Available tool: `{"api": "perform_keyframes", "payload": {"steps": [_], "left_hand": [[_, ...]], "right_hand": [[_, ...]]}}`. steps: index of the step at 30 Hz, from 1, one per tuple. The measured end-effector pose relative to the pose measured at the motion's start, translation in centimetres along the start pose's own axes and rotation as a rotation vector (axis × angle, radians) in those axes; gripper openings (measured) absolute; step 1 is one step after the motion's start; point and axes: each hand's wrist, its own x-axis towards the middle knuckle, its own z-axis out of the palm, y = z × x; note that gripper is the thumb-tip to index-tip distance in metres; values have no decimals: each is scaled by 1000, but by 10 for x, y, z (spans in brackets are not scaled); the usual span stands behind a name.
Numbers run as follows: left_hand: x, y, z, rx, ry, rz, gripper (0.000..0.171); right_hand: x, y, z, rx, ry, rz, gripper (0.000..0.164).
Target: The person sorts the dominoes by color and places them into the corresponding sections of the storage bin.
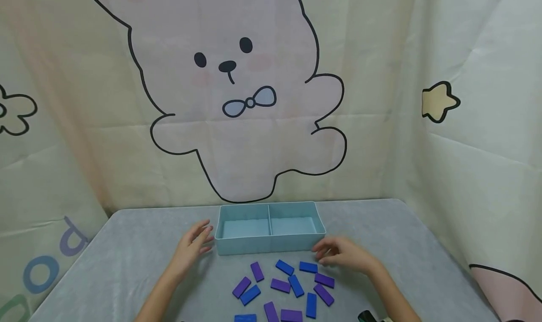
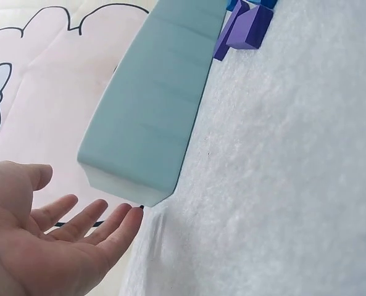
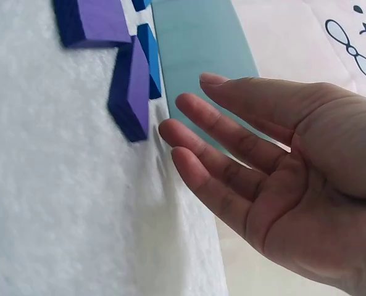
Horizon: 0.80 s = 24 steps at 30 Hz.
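Observation:
A light blue two-compartment box (image 1: 250, 245) stands toward the back of the table, its compartments bare inside. My left hand (image 1: 192, 244) is beside its left end, fingers spread and relaxed; in the left wrist view the fingertips (image 2: 132, 216) are right at the box's lower corner. Near the front right corner hovers my right hand (image 1: 345, 254), fingers loosely bent with nothing in them. Several purple blocks (image 1: 280, 286) and blue blocks (image 1: 296, 286) lie scattered in front of the box. One blue block (image 1: 308, 267) is closest to the right fingertips.
Grey cloth covers the table (image 1: 139, 247). Behind it hangs a pale curtain (image 1: 372, 148) with a cartoon bear, and more curtain flanks both sides. A dark cylindrical object (image 1: 366, 316) shows at the bottom edge, near my right forearm.

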Motion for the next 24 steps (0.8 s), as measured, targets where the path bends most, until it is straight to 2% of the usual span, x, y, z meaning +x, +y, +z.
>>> {"api": "perform_keyframes", "payload": {"steps": [7, 19, 24], "left_hand": [[-1, -4, 3, -51, -11, -6, 49], [-1, -8, 9, -62, -46, -40, 50], [-2, -8, 10, -77, -49, -42, 50]], "right_hand": [[9, 3, 9, 18, -31, 19, 26], [17, 10, 17, 11, -79, -8, 26], [15, 11, 18, 35, -124, -11, 32]]}}
